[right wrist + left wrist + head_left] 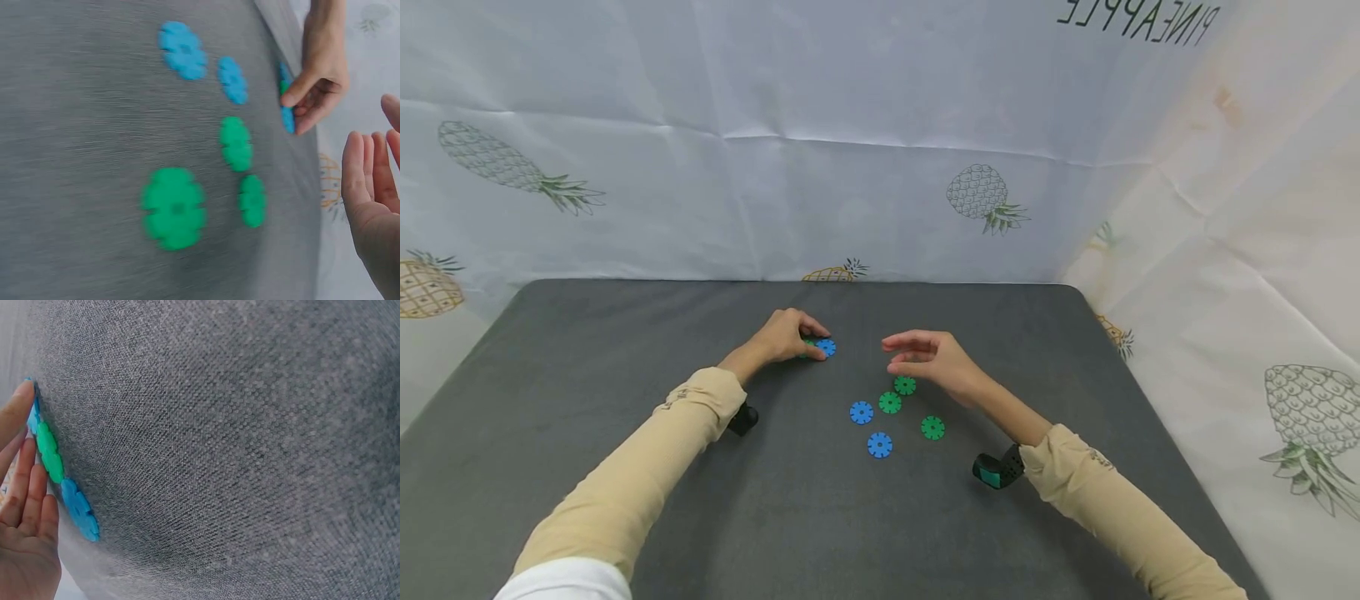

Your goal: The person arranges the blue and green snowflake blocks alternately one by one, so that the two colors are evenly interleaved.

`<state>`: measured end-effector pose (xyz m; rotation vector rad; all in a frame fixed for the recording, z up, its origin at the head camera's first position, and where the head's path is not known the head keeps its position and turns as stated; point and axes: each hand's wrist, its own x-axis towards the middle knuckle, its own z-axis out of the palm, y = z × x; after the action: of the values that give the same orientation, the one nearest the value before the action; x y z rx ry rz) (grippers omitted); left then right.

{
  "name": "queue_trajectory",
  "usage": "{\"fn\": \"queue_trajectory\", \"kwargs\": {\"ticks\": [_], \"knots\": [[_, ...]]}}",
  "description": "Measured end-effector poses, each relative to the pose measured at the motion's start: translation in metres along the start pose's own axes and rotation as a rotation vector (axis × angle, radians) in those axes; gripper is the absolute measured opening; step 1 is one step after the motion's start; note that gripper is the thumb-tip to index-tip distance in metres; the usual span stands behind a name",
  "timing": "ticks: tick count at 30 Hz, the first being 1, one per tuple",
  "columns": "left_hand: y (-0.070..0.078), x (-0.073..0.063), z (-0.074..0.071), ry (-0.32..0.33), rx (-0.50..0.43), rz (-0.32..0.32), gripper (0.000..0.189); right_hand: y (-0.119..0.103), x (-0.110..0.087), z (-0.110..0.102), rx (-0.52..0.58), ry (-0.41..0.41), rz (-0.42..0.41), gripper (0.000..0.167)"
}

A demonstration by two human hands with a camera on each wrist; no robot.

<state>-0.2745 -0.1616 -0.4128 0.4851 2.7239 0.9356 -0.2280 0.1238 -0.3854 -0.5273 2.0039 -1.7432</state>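
My left hand (778, 337) pinches a blue notched plastic disc (827, 347) between thumb and fingers near the table's far side. In the left wrist view this disc lines up edge to edge with a green disc (50, 452) and another blue disc (80, 510), low over the cloth. My right hand (946, 363) hovers with fingers loosely extended and nothing in them. Just under it lie two green discs, one nearer (905, 385) and one to its left (890, 402). A third green disc (932, 427) lies closer to the body.
Two loose blue discs, one farther (861, 412) and one nearer (880, 445), lie left of the green ones. Dark grey cloth covers the table (820, 525). Behind it hangs a white curtain (850, 192) with pineapple prints.
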Motion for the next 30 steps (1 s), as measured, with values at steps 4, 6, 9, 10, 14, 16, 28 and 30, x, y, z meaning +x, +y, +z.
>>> {"fn": "queue_trajectory", "kwargs": {"ticks": [4,6,9,10,14,16,28,30], "knots": [[0.001,-0.002,0.0,0.001,-0.006,-0.001,0.037,0.01,-0.022,-0.007,0.027,-0.02,0.024,0.043],[0.001,-0.003,0.0,0.003,-0.007,-0.003,0.037,0.015,-0.032,-0.01,0.025,-0.03,0.026,0.045],[0.001,-0.002,0.001,0.003,-0.012,0.0,0.037,0.024,-0.047,-0.018,-0.017,-0.061,0.01,0.046],[0.001,-0.001,0.001,0.003,-0.013,0.0,0.036,0.027,-0.052,-0.021,-0.033,-0.078,0.002,0.046],[0.001,0.0,0.003,0.007,-0.013,0.005,0.035,0.04,-0.064,-0.033,-0.084,-0.142,-0.026,0.047],[0.001,0.0,0.003,0.01,-0.011,0.002,0.035,0.047,-0.067,-0.038,-0.088,-0.164,-0.035,0.047],[0.001,0.002,0.005,0.013,-0.014,-0.017,0.031,0.064,-0.064,-0.043,-0.138,-0.175,-0.044,0.044],[0.002,0.001,0.004,0.012,-0.018,-0.026,0.031,0.064,-0.063,-0.042,-0.155,-0.175,-0.053,0.043]]}}
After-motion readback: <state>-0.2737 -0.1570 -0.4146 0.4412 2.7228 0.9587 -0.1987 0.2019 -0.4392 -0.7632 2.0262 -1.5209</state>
